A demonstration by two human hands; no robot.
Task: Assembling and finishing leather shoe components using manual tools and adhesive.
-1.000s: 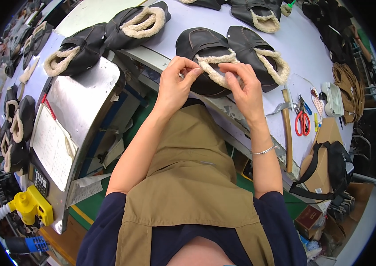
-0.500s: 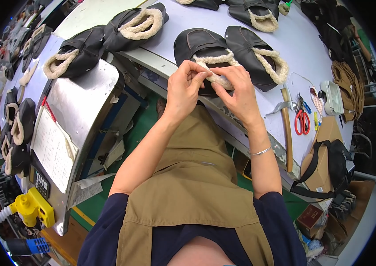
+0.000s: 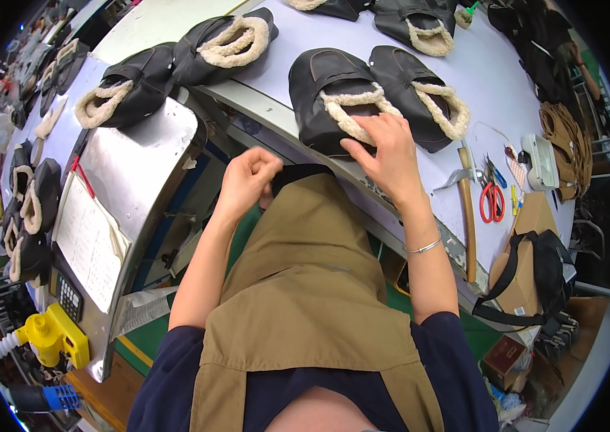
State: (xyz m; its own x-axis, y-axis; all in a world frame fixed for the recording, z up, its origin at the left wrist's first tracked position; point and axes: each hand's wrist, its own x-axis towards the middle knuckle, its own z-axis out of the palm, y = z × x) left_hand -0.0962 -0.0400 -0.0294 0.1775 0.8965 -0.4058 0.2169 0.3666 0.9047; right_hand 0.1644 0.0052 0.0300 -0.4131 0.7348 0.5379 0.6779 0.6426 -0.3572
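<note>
A black leather slipper point(image 3: 309, 90) with a cream fleece rim lies at the near edge of the white table. My right hand point(image 3: 389, 153) grips it at the fleece collar, fingers over the rim and thumb on the near side. Against its right side rests a matching slipper point(image 3: 409, 79), its fleece opening toward me. My left hand point(image 3: 246, 178) is away from the slippers, above the gap left of my lap. Its fingers are curled with the tips pressed together; anything between them is too small to make out.
A hammer point(image 3: 466, 216), red-handled scissors point(image 3: 491, 201) and a pale plastic box point(image 3: 539, 160) lie to the right. More slippers point(image 3: 222, 47) sit along the far side. At left, a metal-topped stand bears a notebook point(image 3: 89, 237), a calculator point(image 3: 67, 295) and a yellow device point(image 3: 51, 335).
My left hand has left the fleece rim and moved down and left, toward my lap. My right hand has stayed at the collar, moving slightly.
</note>
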